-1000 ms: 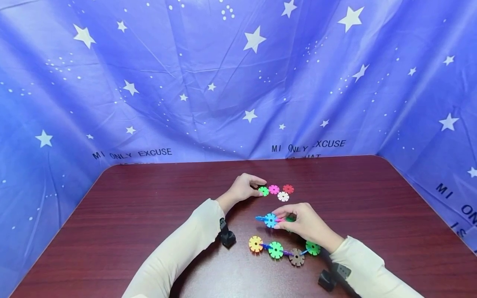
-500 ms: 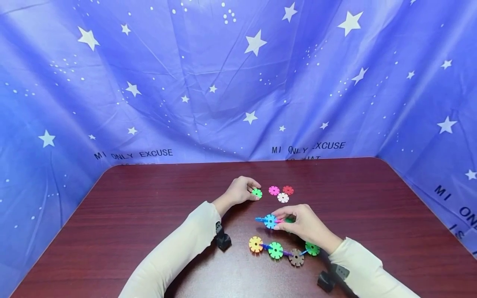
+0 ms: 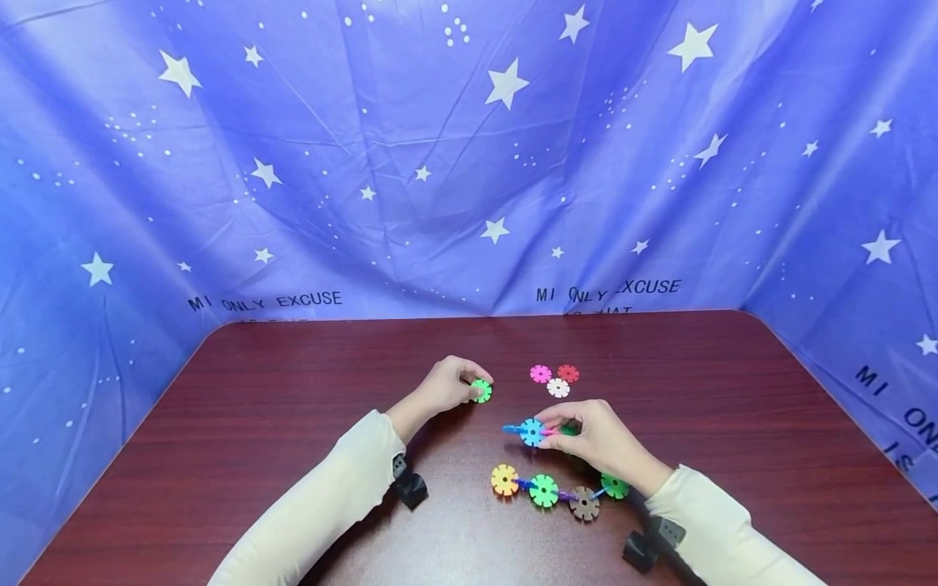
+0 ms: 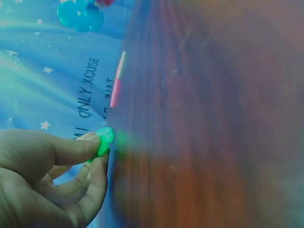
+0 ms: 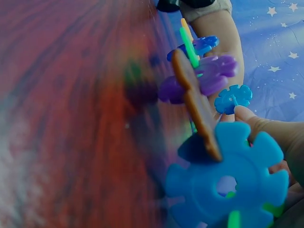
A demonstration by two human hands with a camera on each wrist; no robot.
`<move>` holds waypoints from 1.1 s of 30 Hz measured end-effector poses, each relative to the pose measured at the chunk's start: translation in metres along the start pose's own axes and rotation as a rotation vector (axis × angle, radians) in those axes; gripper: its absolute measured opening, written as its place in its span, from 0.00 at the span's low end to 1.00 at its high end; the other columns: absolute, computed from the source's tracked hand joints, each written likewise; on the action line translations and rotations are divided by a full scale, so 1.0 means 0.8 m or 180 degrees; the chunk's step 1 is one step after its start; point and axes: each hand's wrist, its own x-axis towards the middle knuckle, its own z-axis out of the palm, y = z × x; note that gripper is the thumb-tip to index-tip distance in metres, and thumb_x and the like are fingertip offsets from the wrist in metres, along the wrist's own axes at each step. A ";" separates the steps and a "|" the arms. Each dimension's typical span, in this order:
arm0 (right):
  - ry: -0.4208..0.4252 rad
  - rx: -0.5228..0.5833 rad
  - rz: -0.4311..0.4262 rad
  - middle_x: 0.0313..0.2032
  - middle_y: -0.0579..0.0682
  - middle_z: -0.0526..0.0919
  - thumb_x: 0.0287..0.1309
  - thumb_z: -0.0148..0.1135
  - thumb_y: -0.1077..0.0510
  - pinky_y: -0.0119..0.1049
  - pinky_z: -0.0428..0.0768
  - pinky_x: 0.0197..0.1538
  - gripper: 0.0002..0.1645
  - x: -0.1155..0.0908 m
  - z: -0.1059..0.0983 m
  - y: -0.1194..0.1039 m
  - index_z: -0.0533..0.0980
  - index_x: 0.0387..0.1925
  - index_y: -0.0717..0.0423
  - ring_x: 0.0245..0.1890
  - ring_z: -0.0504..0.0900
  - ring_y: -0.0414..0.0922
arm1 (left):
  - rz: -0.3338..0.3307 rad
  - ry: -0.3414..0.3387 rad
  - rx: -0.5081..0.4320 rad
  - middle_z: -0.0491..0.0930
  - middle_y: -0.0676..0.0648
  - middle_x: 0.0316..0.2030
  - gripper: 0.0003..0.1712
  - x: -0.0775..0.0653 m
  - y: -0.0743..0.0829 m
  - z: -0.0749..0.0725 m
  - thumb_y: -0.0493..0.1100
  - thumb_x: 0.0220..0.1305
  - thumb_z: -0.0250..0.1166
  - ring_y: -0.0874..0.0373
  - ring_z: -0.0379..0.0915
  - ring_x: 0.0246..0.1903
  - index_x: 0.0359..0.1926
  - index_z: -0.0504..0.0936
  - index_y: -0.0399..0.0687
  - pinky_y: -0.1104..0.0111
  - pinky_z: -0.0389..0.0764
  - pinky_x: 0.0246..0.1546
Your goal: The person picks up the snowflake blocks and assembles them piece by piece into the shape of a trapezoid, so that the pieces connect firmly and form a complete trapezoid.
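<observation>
My left hand point(image 3: 445, 386) pinches a loose green notched disc point(image 3: 480, 391) between thumb and fingers. In the left wrist view that green disc point(image 4: 104, 137) appears just off the table surface. My right hand point(image 3: 602, 439) pinches one end of a chain of interlocked notched discs, close to a light blue disc point(image 3: 532, 432) and a pink one. The chain bends round under the right hand, past a green disc point(image 3: 615, 486) and a brown disc point(image 3: 585, 504), to a yellow disc point(image 3: 504, 480). Large in the right wrist view is a blue disc point(image 5: 256, 152); the right fingers hide part of the chain.
Beyond the right hand, a pink disc point(image 3: 541, 374), a red disc point(image 3: 567, 373) and a white disc point(image 3: 558, 387) lie flat on the brown table point(image 3: 256, 423). A blue star-patterned curtain point(image 3: 410, 228) surrounds the table's back and sides.
My left hand has taken the green disc from beside the pink one and drawn it left and toward me. The right hand keeps its grip and has hardly moved.
</observation>
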 end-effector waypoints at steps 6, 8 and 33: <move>-0.0009 -0.0003 0.0028 0.32 0.44 0.86 0.50 0.71 0.55 0.30 0.80 0.36 0.15 0.002 0.001 0.000 0.83 0.40 0.57 0.33 0.81 0.35 | 0.0171 -0.0121 -0.0245 0.81 0.47 0.26 0.10 -0.024 0.005 -0.008 0.29 0.59 0.63 0.58 0.74 0.24 0.42 0.84 0.36 0.66 0.79 0.27; 0.0001 -0.0018 0.0029 0.33 0.44 0.86 0.50 0.71 0.54 0.30 0.80 0.35 0.15 0.003 0.002 0.000 0.83 0.40 0.56 0.33 0.81 0.35 | 0.0192 -0.0117 -0.0376 0.80 0.47 0.26 0.11 -0.030 0.007 -0.008 0.29 0.59 0.63 0.57 0.74 0.24 0.43 0.83 0.34 0.65 0.80 0.27; 0.0048 -0.0066 0.0047 0.32 0.43 0.85 0.51 0.70 0.55 0.29 0.78 0.32 0.15 0.003 0.002 -0.002 0.82 0.41 0.56 0.32 0.80 0.35 | -0.0474 0.0407 -0.2150 0.84 0.46 0.28 0.11 -0.086 0.004 0.029 0.32 0.54 0.65 0.60 0.81 0.24 0.39 0.79 0.30 0.72 0.81 0.25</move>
